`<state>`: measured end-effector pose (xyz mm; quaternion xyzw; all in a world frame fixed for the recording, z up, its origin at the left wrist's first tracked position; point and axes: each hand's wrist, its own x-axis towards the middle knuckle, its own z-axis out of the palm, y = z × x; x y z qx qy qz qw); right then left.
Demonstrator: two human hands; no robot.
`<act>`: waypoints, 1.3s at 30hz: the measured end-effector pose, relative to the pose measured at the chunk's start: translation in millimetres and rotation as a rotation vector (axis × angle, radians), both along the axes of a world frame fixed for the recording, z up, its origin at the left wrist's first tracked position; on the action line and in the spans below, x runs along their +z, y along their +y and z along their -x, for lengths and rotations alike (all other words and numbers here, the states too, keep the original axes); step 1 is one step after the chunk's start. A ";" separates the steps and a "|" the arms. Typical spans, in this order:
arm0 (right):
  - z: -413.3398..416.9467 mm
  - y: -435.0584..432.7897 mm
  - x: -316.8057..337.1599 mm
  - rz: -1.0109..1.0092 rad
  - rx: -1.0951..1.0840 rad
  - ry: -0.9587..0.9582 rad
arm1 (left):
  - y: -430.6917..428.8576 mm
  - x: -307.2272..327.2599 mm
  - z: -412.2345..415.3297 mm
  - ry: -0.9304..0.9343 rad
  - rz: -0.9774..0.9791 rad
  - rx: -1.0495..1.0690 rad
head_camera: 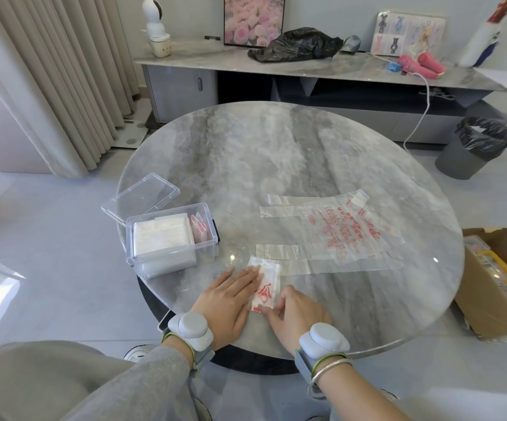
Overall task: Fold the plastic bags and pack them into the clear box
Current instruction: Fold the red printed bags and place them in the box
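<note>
A folded clear plastic bag point(267, 284) with red print lies as a narrow strip near the table's front edge. My left hand point(228, 302) presses flat on its left side with straight fingers. My right hand point(294, 311) touches the strip's lower end, fingertips on the plastic. Two more clear bags point(343, 232) with red print lie spread flat to the right. The clear box point(173, 238) stands open at the left, holding white folded bags and a few red-printed ones, its lid point(143, 196) tipped back behind it.
The round marble table point(276, 153) has bare surface at the back. A cardboard box point(495, 287) sits on the floor at the right, a grey bin point(474, 147) beyond it. A long sideboard point(307, 71) stands behind the table.
</note>
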<state>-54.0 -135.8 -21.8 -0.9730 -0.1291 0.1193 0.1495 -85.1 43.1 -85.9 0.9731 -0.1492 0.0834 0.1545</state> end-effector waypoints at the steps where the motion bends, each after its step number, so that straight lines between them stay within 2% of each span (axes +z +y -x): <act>1: 0.0 -0.5 0.5 -0.002 -0.003 0.005 | 0.4 0.6 0.2 0.008 -0.009 -0.001; 4: 0.2 -6.5 6.0 -0.035 -0.029 -0.008 | 1.6 3.1 0.1 0.032 -0.031 -0.004; 6: 0.5 -9.4 7.4 -0.054 -0.008 -0.104 | 1.2 5.1 0.1 0.043 -0.026 -0.008; 9: -1.5 -9.4 -0.7 -0.064 0.214 -0.374 | -0.2 8.7 -0.3 0.052 0.008 -0.005; 12: -2.6 -6.6 -12.0 -0.016 0.427 -0.490 | -0.3 9.6 -1.0 0.056 0.038 0.000; 15: -1.7 -4.1 -23.0 -0.049 0.507 -0.596 | -0.8 11.1 -1.6 0.052 0.086 0.024; 19: -7.2 -4.5 -35.2 -0.121 0.504 -0.668 | -3.4 19.4 -0.9 0.047 0.182 0.091; 23: -8.4 -11.1 -27.7 -0.221 0.480 -0.578 | -0.8 23.6 1.3 0.033 0.223 0.101; 28: -8.4 -17.6 -8.6 -0.395 0.283 -0.393 | 0.3 22.1 7.0 -0.003 0.238 0.071; 34: -12.4 -18.7 -7.1 -0.392 0.128 -0.275 | -10.4 20.6 7.2 -0.050 0.362 0.229; 39: -17.6 -16.6 -5.0 -0.369 0.056 -0.052 | -13.0 19.3 2.6 -0.030 0.481 0.356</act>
